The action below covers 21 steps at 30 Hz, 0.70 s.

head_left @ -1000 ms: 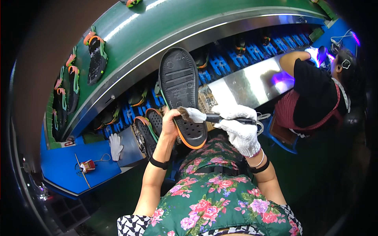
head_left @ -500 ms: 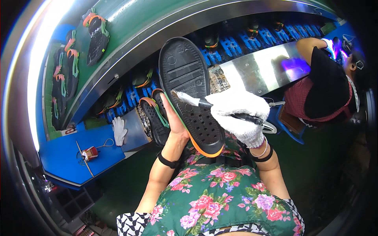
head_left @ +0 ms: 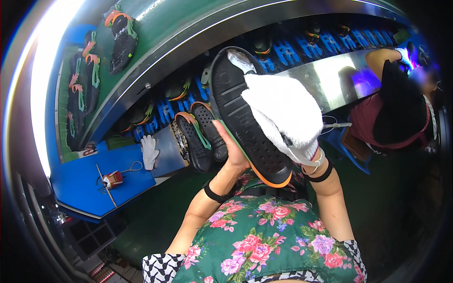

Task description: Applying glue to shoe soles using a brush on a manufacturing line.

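Observation:
My bare left hand (head_left: pixel 233 153) is closed around the left edge of a black shoe sole (head_left: pixel 231 106). The sole stands tilted up, its grooved and perforated face towards me, with an orange rim at the heel. My right hand (head_left: pixel 285 115), in a white knitted glove, grips a brush (head_left: pixel 241 62). Its whitish bristles lie against the sole near the toe end; most of the handle is hidden by the glove. Just left of my left hand, two black sandals with orange and green straps (head_left: pixel 193 141) rest at the edge of the line.
Ahead runs a conveyor with blue slotted racks (head_left: pixel 285 52) and a metal ledge (head_left: pixel 330 70). Above it, a green belt (head_left: pixel 160 23) carries more sandals (head_left: pixel 123 42). On the left, a blue table (head_left: pixel 78 188) and a grey glove (head_left: pixel 150 152). A co-worker (head_left: pixel 401 108) sits at right.
The brush has moved from the sole's middle up to its toe end. The sole and both hands have shifted slightly right in the view.

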Each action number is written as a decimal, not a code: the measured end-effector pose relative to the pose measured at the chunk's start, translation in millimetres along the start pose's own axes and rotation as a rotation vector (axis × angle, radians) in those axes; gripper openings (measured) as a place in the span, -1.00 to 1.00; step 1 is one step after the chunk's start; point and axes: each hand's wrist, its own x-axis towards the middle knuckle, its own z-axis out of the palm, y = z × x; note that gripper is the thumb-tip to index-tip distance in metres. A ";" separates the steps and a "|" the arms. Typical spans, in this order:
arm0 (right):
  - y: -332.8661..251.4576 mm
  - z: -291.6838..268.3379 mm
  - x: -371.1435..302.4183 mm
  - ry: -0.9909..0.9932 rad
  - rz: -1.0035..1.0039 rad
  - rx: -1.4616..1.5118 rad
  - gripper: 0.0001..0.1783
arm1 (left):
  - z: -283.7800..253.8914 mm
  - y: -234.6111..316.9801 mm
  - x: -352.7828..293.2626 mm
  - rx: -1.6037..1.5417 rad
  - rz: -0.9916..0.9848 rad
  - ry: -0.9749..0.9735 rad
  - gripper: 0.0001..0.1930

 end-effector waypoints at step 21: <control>10.0 4.4 -1.7 -0.005 -0.079 0.165 -0.58 | -72.5 -30.7 18.8 0.022 -0.050 -0.086 0.10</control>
